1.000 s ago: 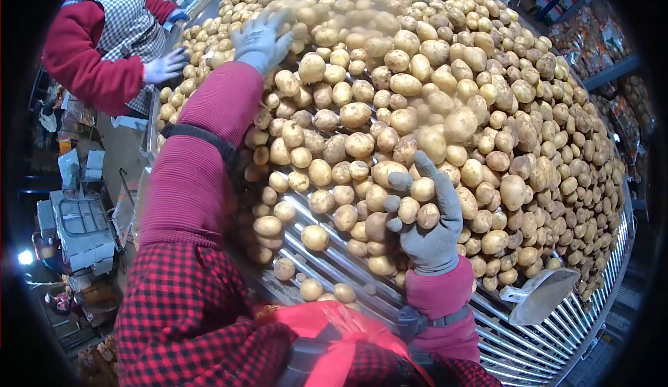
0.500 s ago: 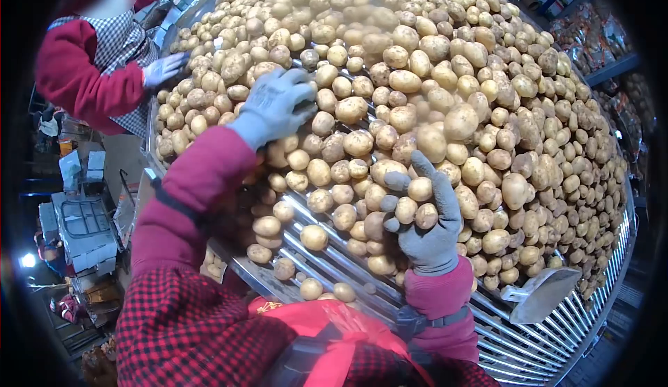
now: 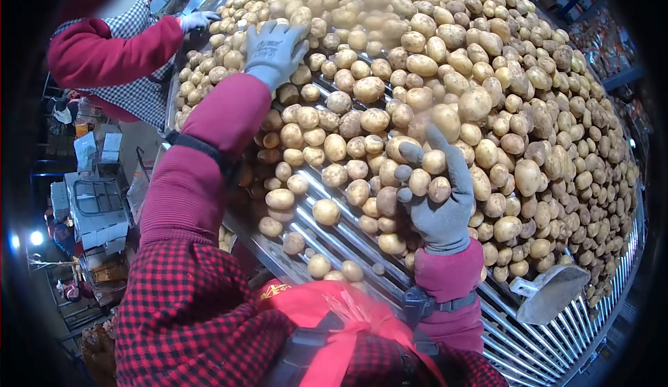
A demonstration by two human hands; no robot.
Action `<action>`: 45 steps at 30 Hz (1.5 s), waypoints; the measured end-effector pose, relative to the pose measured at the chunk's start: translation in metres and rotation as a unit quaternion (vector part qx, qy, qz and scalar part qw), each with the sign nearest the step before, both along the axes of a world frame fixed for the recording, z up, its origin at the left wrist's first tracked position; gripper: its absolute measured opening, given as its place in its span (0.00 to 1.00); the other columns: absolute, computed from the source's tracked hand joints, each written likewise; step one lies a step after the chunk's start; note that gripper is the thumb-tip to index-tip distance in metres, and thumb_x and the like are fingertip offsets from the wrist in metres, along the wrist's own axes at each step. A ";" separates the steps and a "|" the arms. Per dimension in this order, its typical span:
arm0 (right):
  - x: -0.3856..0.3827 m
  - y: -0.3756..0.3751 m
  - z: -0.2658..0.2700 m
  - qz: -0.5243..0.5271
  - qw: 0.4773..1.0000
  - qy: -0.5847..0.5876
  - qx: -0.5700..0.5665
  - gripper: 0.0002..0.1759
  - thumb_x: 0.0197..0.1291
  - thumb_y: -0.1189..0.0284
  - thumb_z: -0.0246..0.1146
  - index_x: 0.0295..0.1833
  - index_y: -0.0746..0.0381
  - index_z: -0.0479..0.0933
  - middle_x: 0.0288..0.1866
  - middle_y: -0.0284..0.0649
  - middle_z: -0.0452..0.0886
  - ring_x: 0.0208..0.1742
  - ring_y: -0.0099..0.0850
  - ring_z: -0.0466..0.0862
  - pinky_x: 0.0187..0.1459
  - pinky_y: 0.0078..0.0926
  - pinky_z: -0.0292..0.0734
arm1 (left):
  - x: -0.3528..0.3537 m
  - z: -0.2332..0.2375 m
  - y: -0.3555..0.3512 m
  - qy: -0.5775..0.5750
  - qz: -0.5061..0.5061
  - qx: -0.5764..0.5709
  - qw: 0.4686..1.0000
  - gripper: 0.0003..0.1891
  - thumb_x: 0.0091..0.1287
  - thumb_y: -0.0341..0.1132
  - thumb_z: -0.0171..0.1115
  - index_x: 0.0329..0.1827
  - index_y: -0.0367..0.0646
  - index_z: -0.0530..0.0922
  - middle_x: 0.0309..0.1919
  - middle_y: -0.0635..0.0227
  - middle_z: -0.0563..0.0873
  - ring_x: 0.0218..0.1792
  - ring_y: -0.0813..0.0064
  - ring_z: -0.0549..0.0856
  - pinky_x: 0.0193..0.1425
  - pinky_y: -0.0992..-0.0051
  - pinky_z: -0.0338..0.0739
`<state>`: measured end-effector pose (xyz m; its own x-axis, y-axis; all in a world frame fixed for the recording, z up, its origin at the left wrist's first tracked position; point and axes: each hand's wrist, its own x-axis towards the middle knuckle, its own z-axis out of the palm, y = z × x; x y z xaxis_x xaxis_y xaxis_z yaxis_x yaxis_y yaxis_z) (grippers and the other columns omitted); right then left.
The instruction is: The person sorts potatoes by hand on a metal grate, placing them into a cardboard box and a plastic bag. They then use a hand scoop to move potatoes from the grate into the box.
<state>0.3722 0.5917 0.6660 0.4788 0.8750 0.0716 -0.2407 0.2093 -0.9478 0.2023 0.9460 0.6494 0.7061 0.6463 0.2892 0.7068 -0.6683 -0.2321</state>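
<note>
My left hand (image 3: 273,52), in a grey glove, lies palm down with fingers apart over the potatoes (image 3: 369,89) at the upper left of the heap. My right hand (image 3: 444,206), gloved too, is palm up at the centre right. Its fingers curl around several small potatoes (image 3: 419,182), with the index finger stretched away. Beneath the heap run the metal bars (image 3: 334,230) of a sorting table, showing between loose potatoes in front of me.
A co-worker's gloved hand (image 3: 200,20) rests at the heap's far left edge. A metal scoop (image 3: 554,294) lies on the bars at the lower right. Boxes (image 3: 94,210) stand on the left, beyond the table's edge.
My left hand has moved forward, away from me, over the heap. My right hand still holds its small potatoes. The co-worker's hand has moved farther up along the table edge.
</note>
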 end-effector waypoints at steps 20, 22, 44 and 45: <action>0.002 0.000 0.008 0.023 0.995 0.089 -0.028 0.38 0.67 0.88 0.64 0.82 0.66 0.64 0.63 0.51 0.85 0.55 0.30 0.88 0.55 0.26 0.88 | 0.056 -0.002 -0.010 -0.044 -0.148 -0.198 0.968 0.25 0.75 0.51 0.64 0.67 0.46 0.82 0.54 0.53 0.90 0.52 0.48 0.88 0.61 0.56 0.79; 0.002 0.000 0.008 0.030 0.992 0.122 -0.027 0.38 0.67 0.89 0.64 0.82 0.66 0.63 0.63 0.50 0.85 0.53 0.29 0.88 0.54 0.25 0.87 | 0.061 -0.005 -0.027 -0.078 -0.141 -0.233 0.959 0.25 0.76 0.52 0.63 0.67 0.45 0.82 0.54 0.53 0.90 0.52 0.48 0.88 0.61 0.56 0.80; 0.001 0.004 0.003 0.050 0.997 0.053 -0.021 0.39 0.67 0.89 0.63 0.82 0.64 0.63 0.64 0.49 0.83 0.52 0.30 0.89 0.46 0.23 0.86 | 0.088 -0.029 0.011 0.105 -0.046 -0.112 0.987 0.15 0.71 0.50 0.68 0.56 0.60 0.89 0.83 0.71 0.69 0.82 0.52 0.63 0.81 0.42 0.54; 0.001 0.005 0.004 0.042 0.999 0.000 -0.027 0.38 0.67 0.89 0.62 0.82 0.64 0.63 0.64 0.50 0.83 0.52 0.30 0.89 0.46 0.23 0.86 | 0.081 -0.039 0.016 0.101 -0.043 -0.111 0.988 0.15 0.71 0.50 0.68 0.56 0.60 0.89 0.83 0.71 0.69 0.82 0.52 0.63 0.81 0.42 0.54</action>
